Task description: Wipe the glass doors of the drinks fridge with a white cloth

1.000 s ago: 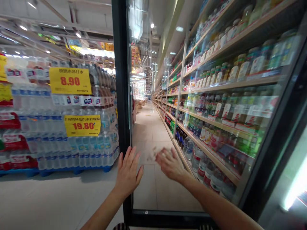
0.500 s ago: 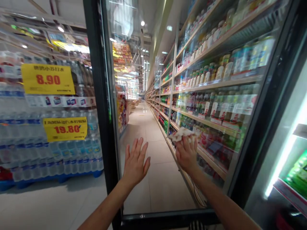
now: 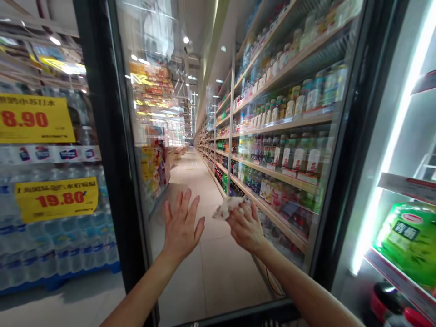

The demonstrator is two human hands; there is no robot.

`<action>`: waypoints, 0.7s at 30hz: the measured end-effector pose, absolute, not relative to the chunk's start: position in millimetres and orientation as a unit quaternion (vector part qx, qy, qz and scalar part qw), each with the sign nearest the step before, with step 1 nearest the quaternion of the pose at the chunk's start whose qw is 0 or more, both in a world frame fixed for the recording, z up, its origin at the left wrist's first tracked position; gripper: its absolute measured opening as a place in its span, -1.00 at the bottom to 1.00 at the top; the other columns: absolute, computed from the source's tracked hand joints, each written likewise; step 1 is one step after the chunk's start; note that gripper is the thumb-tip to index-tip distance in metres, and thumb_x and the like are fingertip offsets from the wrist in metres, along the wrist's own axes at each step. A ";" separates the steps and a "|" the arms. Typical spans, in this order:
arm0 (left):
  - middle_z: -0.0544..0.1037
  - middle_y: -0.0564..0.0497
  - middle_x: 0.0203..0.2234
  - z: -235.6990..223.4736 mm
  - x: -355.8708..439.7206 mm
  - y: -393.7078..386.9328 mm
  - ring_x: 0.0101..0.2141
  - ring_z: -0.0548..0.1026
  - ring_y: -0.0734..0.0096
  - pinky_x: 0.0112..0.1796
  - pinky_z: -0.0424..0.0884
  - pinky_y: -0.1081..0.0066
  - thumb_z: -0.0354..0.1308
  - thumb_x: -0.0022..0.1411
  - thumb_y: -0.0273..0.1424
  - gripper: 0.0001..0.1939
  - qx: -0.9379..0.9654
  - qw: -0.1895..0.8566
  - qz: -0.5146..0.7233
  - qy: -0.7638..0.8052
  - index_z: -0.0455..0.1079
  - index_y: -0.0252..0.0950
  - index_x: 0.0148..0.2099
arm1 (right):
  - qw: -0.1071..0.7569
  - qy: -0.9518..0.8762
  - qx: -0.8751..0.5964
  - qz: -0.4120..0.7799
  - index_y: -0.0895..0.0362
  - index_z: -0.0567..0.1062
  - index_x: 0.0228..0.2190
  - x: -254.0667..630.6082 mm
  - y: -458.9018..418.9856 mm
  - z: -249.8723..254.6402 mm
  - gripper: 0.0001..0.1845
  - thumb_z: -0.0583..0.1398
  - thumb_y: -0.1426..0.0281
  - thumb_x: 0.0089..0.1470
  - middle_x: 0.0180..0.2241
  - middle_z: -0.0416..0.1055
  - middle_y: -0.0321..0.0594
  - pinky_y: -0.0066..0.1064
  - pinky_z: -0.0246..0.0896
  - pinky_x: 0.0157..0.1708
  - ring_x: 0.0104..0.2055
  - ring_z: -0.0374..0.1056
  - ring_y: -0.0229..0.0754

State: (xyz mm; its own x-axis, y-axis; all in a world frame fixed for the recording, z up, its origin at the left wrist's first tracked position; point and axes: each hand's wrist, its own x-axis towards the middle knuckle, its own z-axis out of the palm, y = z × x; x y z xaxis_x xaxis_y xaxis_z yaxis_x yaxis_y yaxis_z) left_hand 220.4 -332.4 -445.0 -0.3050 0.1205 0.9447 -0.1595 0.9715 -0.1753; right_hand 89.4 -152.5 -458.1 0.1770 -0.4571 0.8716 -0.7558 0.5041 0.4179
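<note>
A glass door (image 3: pixel 200 272) in a black frame fills the middle of the head view, with shelves of bottles and an aisle showing in the pane. My left hand (image 3: pixel 181 227) lies against the glass left of centre, fingers spread, holding nothing. To its right, my right hand (image 3: pixel 247 227) presses a pale, spotted cloth (image 3: pixel 229 207) to the pane. The fingers bend over the cloth, which hides part of it. Both hands are at about the same height, a short gap apart.
On the left, packs of water bottles (image 3: pixel 61 254) are stacked under yellow price signs (image 3: pixel 57 199). Beyond the black door frame (image 3: pixel 354 136) on the right are a lit strip (image 3: pixel 378 200) and a shelf holding a green bottle (image 3: pixel 410 240).
My right hand has swept the cloth left and slightly down across the glass, closer to my left hand. The left hand stays spread on the pane. The view has turned a little right.
</note>
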 end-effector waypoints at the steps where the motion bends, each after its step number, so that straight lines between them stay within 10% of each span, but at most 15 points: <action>1: 0.07 -0.24 0.19 -443.3 218.4 -331.0 0.22 -0.06 0.13 0.14 -0.14 -0.01 0.05 0.13 -0.36 -0.33 0.013 0.593 0.118 -0.797 -0.10 -0.28 0.25 | 0.606 -0.642 0.446 0.146 -0.01 0.44 -0.15 86.7 -150.6 -455.3 -0.66 0.09 0.38 0.00 -0.02 0.29 -0.21 0.00 -0.26 0.19 0.19 -0.06 -0.01; 10: 0.10 -0.25 0.18 -429.8 207.0 -320.0 0.23 -0.08 0.17 0.14 -0.16 0.00 0.05 0.13 -0.36 -0.36 0.006 0.599 0.125 -0.791 -0.05 -0.30 0.23 | 0.615 -0.652 0.418 0.146 0.00 0.44 -0.14 75.9 -133.3 -452.3 -0.66 0.06 0.38 0.02 0.00 0.26 -0.20 0.02 -0.19 0.17 0.21 -0.09 -0.01; 17: 0.06 -0.22 0.20 -424.8 206.2 -327.0 0.21 -0.03 0.11 0.13 -0.14 -0.02 0.05 0.12 -0.36 -0.34 0.016 0.603 0.114 -0.789 -0.07 -0.26 0.25 | 0.657 -0.666 0.108 0.336 0.11 0.17 0.13 20.7 -83.9 -433.4 -0.48 -0.07 0.38 0.11 0.22 -0.08 0.03 0.16 -0.07 0.06 0.23 -0.13 0.14; 21: 0.02 -0.19 0.22 -426.9 204.9 -326.8 0.22 -0.07 0.10 0.14 -0.19 -0.04 0.06 0.11 -0.36 -0.30 0.020 0.609 0.107 -0.786 -0.11 -0.23 0.26 | 0.651 -0.674 0.230 0.262 0.05 0.17 0.12 37.8 -97.3 -450.0 -0.47 -0.02 0.42 0.08 0.22 -0.07 -0.07 0.11 -0.09 0.10 0.25 -0.18 0.12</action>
State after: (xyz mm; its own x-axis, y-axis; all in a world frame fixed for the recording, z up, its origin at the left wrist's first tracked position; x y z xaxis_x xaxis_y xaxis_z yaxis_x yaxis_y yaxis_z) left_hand 204.9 -326.8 -426.9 -0.2579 0.0976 0.9612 -0.1618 0.9765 -0.1426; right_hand 37.8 -97.3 -450.0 -0.0464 0.0304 0.9985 -0.6513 0.7570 -0.0533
